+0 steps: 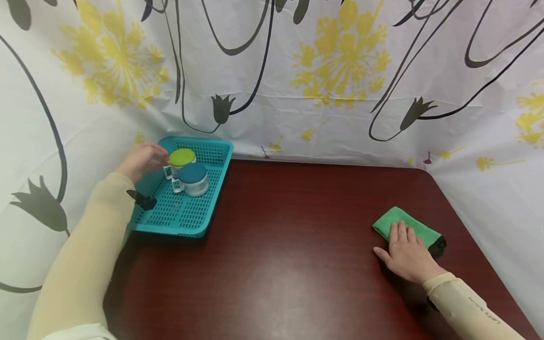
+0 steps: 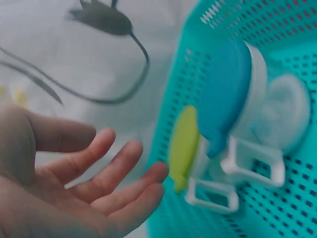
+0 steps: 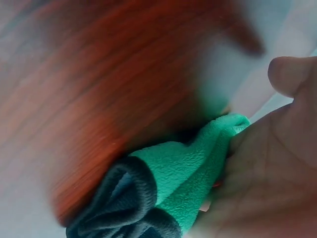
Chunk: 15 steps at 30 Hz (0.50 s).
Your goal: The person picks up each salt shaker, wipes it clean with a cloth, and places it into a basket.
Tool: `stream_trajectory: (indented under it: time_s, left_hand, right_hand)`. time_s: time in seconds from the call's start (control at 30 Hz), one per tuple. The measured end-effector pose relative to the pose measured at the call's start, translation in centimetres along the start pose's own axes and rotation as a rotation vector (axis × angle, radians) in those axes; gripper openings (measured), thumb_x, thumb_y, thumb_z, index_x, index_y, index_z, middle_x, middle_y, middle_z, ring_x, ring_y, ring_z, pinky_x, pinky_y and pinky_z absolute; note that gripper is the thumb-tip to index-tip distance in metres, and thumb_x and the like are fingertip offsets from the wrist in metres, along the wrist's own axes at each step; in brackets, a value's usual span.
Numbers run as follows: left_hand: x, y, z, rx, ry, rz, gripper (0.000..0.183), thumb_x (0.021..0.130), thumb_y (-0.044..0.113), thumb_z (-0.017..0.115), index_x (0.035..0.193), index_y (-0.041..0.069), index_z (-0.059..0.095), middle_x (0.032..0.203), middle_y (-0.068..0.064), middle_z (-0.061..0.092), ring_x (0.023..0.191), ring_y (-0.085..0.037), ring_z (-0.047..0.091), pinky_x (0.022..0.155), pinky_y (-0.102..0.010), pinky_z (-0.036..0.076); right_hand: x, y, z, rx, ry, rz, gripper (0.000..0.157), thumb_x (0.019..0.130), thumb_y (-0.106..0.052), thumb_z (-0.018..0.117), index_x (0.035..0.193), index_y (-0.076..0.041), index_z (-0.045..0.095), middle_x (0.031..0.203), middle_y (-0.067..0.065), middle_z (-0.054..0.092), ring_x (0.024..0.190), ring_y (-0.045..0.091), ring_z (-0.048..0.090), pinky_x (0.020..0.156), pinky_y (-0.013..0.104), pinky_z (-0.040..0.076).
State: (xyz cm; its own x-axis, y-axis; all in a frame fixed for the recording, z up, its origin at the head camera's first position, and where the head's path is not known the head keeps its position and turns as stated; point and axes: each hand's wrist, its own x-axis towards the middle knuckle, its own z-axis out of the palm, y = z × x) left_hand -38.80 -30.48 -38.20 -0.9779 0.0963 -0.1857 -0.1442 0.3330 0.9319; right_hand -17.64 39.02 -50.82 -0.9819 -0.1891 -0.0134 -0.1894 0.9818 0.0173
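My left hand (image 1: 144, 162) hovers at the left rim of a turquoise basket (image 1: 178, 231), its fingers loosely bent with nothing between them. Two lidded containers with white handles stand in the basket: one has a green lid (image 1: 182, 157), the other a blue lid (image 1: 192, 173). In the left wrist view the left hand (image 2: 94, 183) is palm up, apart from the green lid (image 2: 184, 144) and the blue lid (image 2: 225, 91). On the right of the table, my right hand (image 1: 409, 254) rests with extended fingers on a folded green cloth (image 1: 397, 216) with a dark edge. The right wrist view shows the cloth (image 3: 178, 168) beneath that hand (image 3: 272, 173).
The dark red wooden table (image 1: 293, 226) spreads between the basket and the cloth. A white curtain (image 1: 263, 127) printed with yellow and grey flowers hangs along the back and both sides. The basket sits at the table's far left corner.
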Motion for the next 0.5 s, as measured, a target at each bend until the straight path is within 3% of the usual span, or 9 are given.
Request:
stream_trajectory:
  time_s: [0.1, 0.37, 0.5]
  left_hand:
    - [-1.1, 1.3, 0.9, 0.050, 0.070, 0.046, 0.031, 0.103, 0.013, 0.048, 0.129, -0.005, 0.052, 0.119, -0.012, 0.060, 0.115, -0.030, 0.057, 0.109, -0.050, 0.040]
    - [-4.9, 6.4, 5.1, 0.279, 0.192, 0.188, 0.039, 0.101, 0.020, 0.054, 0.136, 0.004, 0.057, 0.137, -0.021, 0.055, 0.123, -0.036, 0.052, 0.102, -0.055, 0.042]
    - [-7.1, 7.5, 7.4, 0.359, 0.262, 0.283, 0.038, 0.102, 0.021, 0.052, 0.137, 0.007, 0.058, 0.133, -0.020, 0.059, 0.121, -0.036, 0.055, 0.094, -0.053, 0.046]
  right_hand:
    - [0.0, 0.3, -0.4, 0.032, -0.028, 0.007, 0.094, 0.102, -0.052, 0.049, 0.143, 0.027, 0.019, 0.144, 0.052, 0.021, 0.131, 0.067, 0.022, 0.101, 0.074, 0.028]
    - [-1.3, 1.3, -1.1, 0.098, -0.132, 0.029, 0.096, 0.100, -0.054, 0.052, 0.146, 0.023, 0.018, 0.148, 0.050, 0.016, 0.131, 0.068, 0.020, 0.100, 0.075, 0.028]
    - [-1.2, 1.8, -3.2, 0.145, -0.151, 0.021, 0.084, 0.099, -0.044, 0.057, 0.148, 0.017, 0.026, 0.146, 0.046, 0.027, 0.128, 0.065, 0.031, 0.096, 0.073, 0.035]
